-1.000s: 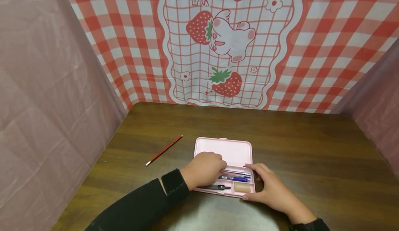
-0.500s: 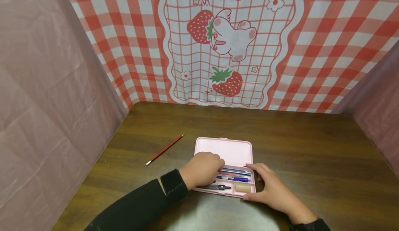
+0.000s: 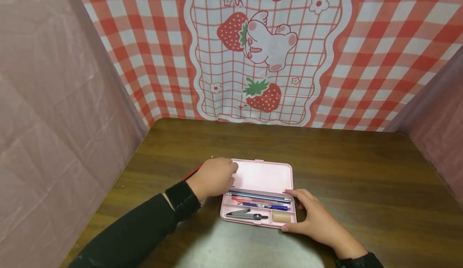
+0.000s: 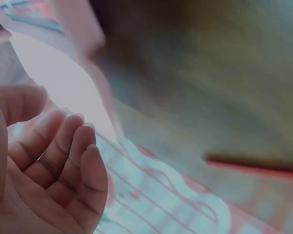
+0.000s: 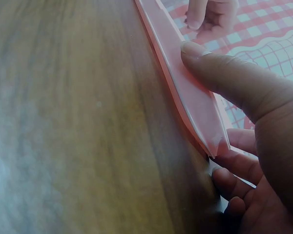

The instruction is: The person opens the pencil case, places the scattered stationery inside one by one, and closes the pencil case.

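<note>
A pink pencil case [image 3: 265, 176] lies open on the table, its lid folded back. My right hand [image 3: 315, 219] grips its right end, thumb at the front edge and fingers round the side. Inside are dark pencils [image 3: 264, 197], a blue pen [image 3: 278, 207] and some red-tinted items, with a grey compass [image 3: 249, 215] and a tan block like an eraser [image 3: 281, 217] in front compartments. My left hand [image 3: 215, 175] hovers by the lid's left edge, partly covering a red pencil [image 3: 191, 173]. In the left wrist view its loosely curved fingers [image 4: 93, 168] hold nothing.
The brown wooden table [image 3: 354, 171] extends to both sides of the case. A red-and-white checked cloth [image 3: 155, 51] with strawberry prints hangs behind it, and pink cloth [image 3: 61, 119] hangs at the left and right.
My left hand has left the inside of the case and moved left and away from me, uncovering the pencils and compass. The right hand keeps its grip on the case.
</note>
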A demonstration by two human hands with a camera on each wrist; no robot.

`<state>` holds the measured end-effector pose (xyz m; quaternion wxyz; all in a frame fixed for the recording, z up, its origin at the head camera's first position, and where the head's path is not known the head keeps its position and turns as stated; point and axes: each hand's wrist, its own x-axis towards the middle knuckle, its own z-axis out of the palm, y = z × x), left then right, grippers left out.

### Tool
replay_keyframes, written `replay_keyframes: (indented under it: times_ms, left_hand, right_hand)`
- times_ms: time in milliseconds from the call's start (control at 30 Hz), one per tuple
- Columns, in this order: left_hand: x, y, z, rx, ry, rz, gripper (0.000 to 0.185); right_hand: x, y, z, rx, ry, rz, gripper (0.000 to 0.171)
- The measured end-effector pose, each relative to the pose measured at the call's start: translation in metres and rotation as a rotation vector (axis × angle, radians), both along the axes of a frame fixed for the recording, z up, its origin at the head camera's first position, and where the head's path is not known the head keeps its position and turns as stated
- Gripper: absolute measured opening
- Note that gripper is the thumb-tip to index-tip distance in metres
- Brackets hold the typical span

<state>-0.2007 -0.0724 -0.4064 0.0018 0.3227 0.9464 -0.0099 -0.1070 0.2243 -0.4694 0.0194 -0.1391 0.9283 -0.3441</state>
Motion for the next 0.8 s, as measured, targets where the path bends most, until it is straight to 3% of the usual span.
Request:
replay_keyframes:
  times_ms: [200, 400, 800]
  left_hand:
    - [-0.017, -0.035, 0.003, 0.029, 0.031, 0.102, 0.034]
    - [-0.027, -0.066, -0.006, 0.058, 0.042, 0.172, 0.041]
    - [-0.042, -0.114, -0.029, 0.093, -0.041, 0.296, 0.022]
  right_hand:
    - [0.001, 0.0, 0.0, 0.002, 0.0, 0.001, 0.096]
    - [0.0, 0.0, 0.0, 0.012, -0.001, -0.001, 0.097]
    - [-0.001, 0.0, 0.001, 0.01, -0.01, -0.003, 0.097]
